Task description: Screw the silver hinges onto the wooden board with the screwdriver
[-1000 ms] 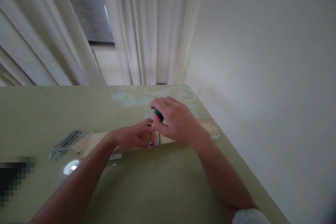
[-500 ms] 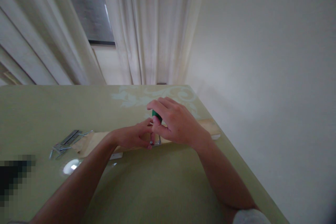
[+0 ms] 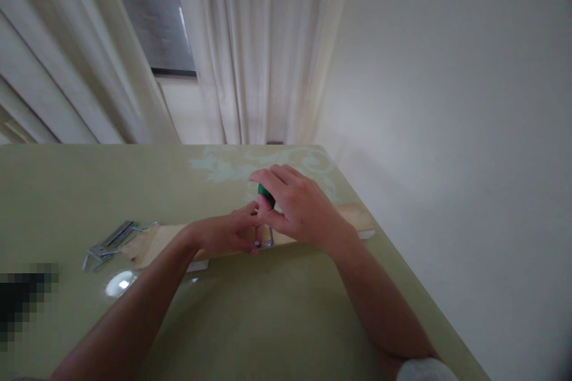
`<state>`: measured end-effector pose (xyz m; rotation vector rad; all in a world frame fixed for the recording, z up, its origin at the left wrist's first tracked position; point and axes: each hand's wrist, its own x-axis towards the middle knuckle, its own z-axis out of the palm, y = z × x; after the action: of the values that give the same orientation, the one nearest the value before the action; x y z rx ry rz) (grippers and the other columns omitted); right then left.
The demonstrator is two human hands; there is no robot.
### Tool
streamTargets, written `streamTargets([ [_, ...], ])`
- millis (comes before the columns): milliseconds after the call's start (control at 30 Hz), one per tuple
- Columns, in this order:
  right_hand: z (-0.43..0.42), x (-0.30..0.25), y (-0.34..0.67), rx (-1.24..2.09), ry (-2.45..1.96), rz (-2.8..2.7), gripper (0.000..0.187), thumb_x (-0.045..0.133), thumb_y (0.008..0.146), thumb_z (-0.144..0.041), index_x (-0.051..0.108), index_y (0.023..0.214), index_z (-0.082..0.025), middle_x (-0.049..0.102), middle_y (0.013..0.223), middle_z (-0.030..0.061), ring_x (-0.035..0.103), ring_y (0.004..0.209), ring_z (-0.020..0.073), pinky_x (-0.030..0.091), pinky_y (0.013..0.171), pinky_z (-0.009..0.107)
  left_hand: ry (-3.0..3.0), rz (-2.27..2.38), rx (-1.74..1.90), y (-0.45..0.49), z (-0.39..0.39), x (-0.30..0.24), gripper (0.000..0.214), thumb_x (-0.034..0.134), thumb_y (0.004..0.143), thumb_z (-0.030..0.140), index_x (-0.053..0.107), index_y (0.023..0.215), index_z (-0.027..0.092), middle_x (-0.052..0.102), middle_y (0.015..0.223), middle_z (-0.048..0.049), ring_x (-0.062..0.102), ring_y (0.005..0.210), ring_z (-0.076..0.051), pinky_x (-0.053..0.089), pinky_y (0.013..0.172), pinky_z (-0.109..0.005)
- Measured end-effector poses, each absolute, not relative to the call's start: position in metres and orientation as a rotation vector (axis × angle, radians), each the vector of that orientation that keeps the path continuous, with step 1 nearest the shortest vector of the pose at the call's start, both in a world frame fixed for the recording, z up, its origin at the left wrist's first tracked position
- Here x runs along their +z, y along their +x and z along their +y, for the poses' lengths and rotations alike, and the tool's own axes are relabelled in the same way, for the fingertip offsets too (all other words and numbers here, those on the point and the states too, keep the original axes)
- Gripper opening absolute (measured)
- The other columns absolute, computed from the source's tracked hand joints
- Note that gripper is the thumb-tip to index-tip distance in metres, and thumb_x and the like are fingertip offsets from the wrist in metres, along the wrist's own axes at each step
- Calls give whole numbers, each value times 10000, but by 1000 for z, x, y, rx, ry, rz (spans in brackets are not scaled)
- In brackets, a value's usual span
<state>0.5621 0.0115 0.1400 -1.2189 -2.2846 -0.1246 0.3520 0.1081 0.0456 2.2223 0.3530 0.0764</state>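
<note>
My right hand (image 3: pixel 299 208) is wrapped from above round the green handle (image 3: pixel 267 195) of a screwdriver, which stands nearly upright. Its metal shaft (image 3: pixel 271 237) points down at the wooden board (image 3: pixel 167 241). Close by, my left hand (image 3: pixel 227 232) rests on the board with thumb and fingers closed round a small shiny metal fitting (image 3: pixel 258 244) at the board's near edge. The screwdriver's tip and most of the fitting are hidden by my fingers.
Several metal pieces and rods (image 3: pixel 111 244) lie at the board's left end. White pieces (image 3: pixel 198 265) show under the board. The greenish table (image 3: pixel 250 321) ends at a slanting right edge beside the wall (image 3: pixel 447 131). Curtains (image 3: pixel 268 41) hang behind.
Almost nothing differs. My right hand and the screwdriver have shifted very slightly; my left hand stays on the board.
</note>
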Motion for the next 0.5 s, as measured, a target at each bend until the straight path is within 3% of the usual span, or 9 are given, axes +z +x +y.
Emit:
streamTargets([
  [500,12,139,558,-188,-1262,-2312,286,530,1096,-310,614,1335,-176,714,1170,103,626,1109,247,512,903,363,2203,387,76,353,104,52,199,721,914,307,734,1073,188,638,987,-18,601,1104,-256,499,1025,-333],
])
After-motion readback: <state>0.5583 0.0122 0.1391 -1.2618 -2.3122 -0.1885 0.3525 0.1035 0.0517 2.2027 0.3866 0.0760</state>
